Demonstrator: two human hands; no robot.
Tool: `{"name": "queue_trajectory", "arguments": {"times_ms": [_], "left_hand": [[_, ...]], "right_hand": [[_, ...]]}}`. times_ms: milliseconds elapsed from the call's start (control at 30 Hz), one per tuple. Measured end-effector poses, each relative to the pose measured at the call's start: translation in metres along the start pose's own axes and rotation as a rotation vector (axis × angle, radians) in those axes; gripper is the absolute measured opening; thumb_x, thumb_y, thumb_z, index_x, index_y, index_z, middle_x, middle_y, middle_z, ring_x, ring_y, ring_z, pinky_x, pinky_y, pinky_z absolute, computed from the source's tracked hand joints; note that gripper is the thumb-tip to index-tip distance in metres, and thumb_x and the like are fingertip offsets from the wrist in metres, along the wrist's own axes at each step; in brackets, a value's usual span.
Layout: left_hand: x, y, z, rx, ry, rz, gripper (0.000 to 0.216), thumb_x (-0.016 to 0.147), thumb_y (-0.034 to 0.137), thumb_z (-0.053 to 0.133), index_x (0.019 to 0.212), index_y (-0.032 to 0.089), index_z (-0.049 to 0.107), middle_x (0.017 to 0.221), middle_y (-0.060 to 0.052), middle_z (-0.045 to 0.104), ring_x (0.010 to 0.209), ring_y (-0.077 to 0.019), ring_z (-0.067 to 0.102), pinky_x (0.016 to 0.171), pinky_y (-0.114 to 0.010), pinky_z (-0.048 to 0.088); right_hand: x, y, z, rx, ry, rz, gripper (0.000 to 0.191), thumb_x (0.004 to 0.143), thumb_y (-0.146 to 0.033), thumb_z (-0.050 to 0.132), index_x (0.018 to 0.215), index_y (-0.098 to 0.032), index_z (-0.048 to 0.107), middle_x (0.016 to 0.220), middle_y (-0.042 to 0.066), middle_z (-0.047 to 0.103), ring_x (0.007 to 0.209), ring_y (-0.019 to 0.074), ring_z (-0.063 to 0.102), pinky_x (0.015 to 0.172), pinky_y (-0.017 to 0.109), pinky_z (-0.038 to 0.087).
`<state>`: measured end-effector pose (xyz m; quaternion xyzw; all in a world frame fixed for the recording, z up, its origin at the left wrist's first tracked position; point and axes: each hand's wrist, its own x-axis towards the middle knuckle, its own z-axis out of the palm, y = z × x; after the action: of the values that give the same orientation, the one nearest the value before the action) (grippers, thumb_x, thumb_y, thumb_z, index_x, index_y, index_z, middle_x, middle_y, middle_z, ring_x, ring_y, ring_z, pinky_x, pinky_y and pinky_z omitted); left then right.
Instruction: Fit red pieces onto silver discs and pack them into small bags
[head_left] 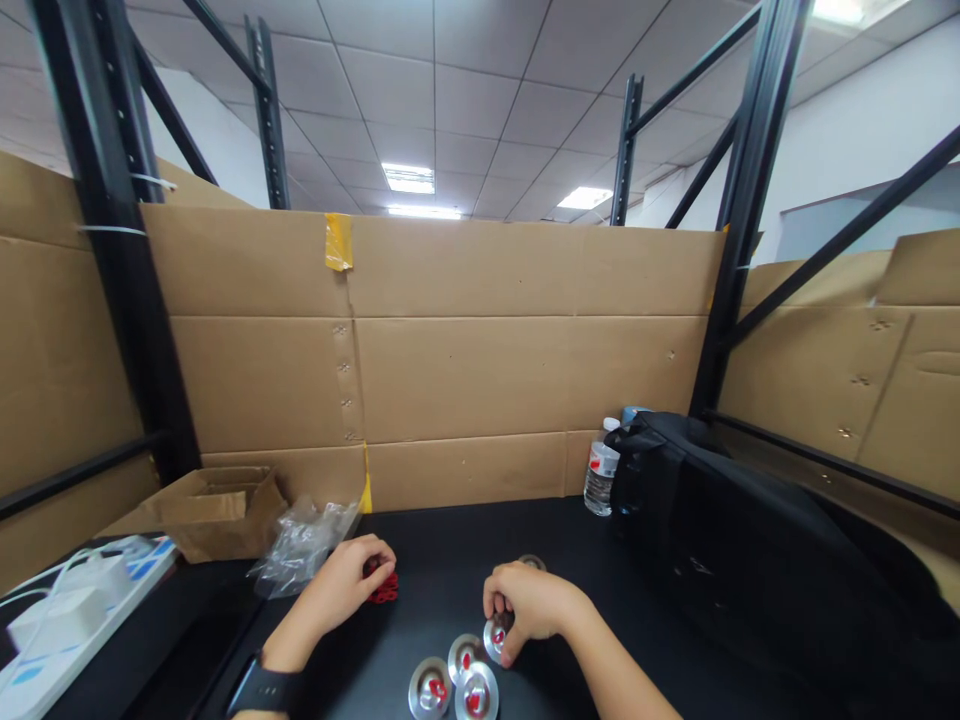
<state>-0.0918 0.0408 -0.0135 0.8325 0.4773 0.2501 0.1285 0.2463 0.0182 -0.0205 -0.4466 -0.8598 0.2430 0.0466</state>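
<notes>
My left hand (349, 582) rests on the black table (420, 530), its fingers curled over a small heap of red rings (384, 588). My right hand (525, 603) pinches a silver metal disc (496, 637) with a red ring in its middle, tilted on edge. Three more silver discs with red centres (454, 682) lie flat just in front of me, below that hand. Another bare disc (532, 561) peeks out behind my right hand. A dark watch (262, 688) sits on my left wrist.
Cardboard walls (450, 370) and black rack posts (120, 230) close in the table. A crumpled clear plastic bag (300, 545) and an open cardboard box (210, 510) lie at the left, with a white power strip (67, 620). A water bottle (600, 475) and black bag (750, 560) stand at the right.
</notes>
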Motion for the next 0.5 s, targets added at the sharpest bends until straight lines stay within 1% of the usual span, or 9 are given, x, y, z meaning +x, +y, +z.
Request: {"name": "queue_trajectory", "arguments": {"times_ms": [67, 133, 200, 267, 333, 400, 500], "left_hand": [[0.001, 0.005, 0.0, -0.026, 0.007, 0.016, 0.028, 0.094, 0.036, 0.05, 0.088, 0.019, 0.072, 0.089, -0.006, 0.071, 0.083, -0.0195, 0.065, 0.078, -0.028, 0.045], [0.002, 0.014, 0.003, -0.071, 0.021, 0.032, 0.029, 0.094, 0.037, 0.05, 0.087, 0.019, 0.072, 0.088, -0.005, 0.071, 0.082, -0.019, 0.065, 0.078, -0.028, 0.045], [0.003, 0.026, 0.008, -0.142, 0.032, 0.04, 0.029, 0.094, 0.038, 0.052, 0.087, 0.02, 0.072, 0.087, -0.005, 0.071, 0.081, -0.0183, 0.065, 0.077, -0.027, 0.046], [0.005, 0.04, 0.018, -0.233, 0.034, 0.038, 0.029, 0.095, 0.04, 0.053, 0.093, 0.02, 0.073, 0.091, -0.005, 0.072, 0.081, -0.018, 0.065, 0.073, -0.025, 0.046], [0.006, 0.053, 0.029, -0.328, 0.036, 0.036, 0.029, 0.095, 0.042, 0.054, 0.103, 0.022, 0.074, 0.098, -0.005, 0.073, 0.086, -0.0187, 0.065, 0.071, -0.025, 0.046], [0.008, 0.062, 0.041, -0.432, 0.041, 0.044, 0.031, 0.095, 0.043, 0.056, 0.108, 0.022, 0.073, 0.104, -0.007, 0.074, 0.09, -0.0197, 0.065, 0.074, -0.026, 0.047], [0.01, 0.07, 0.056, -0.636, 0.031, 0.062, 0.035, 0.093, 0.046, 0.061, 0.111, 0.019, 0.073, 0.105, -0.009, 0.074, 0.092, -0.0212, 0.066, 0.083, -0.029, 0.05]], "right_hand": [[-0.003, -0.001, -0.003, 0.005, 0.06, 0.017, 0.049, 0.045, -0.029, 0.094, 0.089, -0.025, 0.072, 0.085, -0.004, 0.067, 0.081, 0.0158, 0.058, 0.065, 0.021, 0.037], [-0.005, -0.003, -0.005, 0.084, 0.145, 0.007, 0.044, 0.051, -0.028, 0.092, 0.089, -0.024, 0.07, 0.082, -0.004, 0.067, 0.081, 0.016, 0.059, 0.066, 0.022, 0.039], [-0.005, -0.007, -0.007, 0.261, 0.215, -0.036, 0.034, 0.06, -0.026, 0.088, 0.088, -0.022, 0.068, 0.077, -0.004, 0.068, 0.076, 0.0147, 0.061, 0.067, 0.022, 0.041], [-0.002, -0.013, -0.008, 0.498, 0.289, -0.1, 0.029, 0.066, -0.027, 0.085, 0.088, -0.02, 0.066, 0.077, -0.002, 0.068, 0.072, 0.0137, 0.063, 0.067, 0.023, 0.045], [0.002, -0.02, -0.007, 0.728, 0.375, -0.15, 0.033, 0.068, -0.032, 0.085, 0.09, -0.019, 0.064, 0.081, 0.0, 0.068, 0.072, 0.0146, 0.065, 0.069, 0.025, 0.049], [0.007, -0.027, -0.004, 0.905, 0.438, -0.192, 0.04, 0.067, -0.037, 0.087, 0.094, -0.019, 0.063, 0.086, 0.001, 0.068, 0.076, 0.0157, 0.067, 0.072, 0.027, 0.052], [0.012, -0.034, 0.001, 1.013, 0.461, -0.224, 0.046, 0.066, -0.04, 0.089, 0.098, -0.019, 0.063, 0.093, 0.001, 0.066, 0.076, 0.0156, 0.068, 0.073, 0.029, 0.054]]}}
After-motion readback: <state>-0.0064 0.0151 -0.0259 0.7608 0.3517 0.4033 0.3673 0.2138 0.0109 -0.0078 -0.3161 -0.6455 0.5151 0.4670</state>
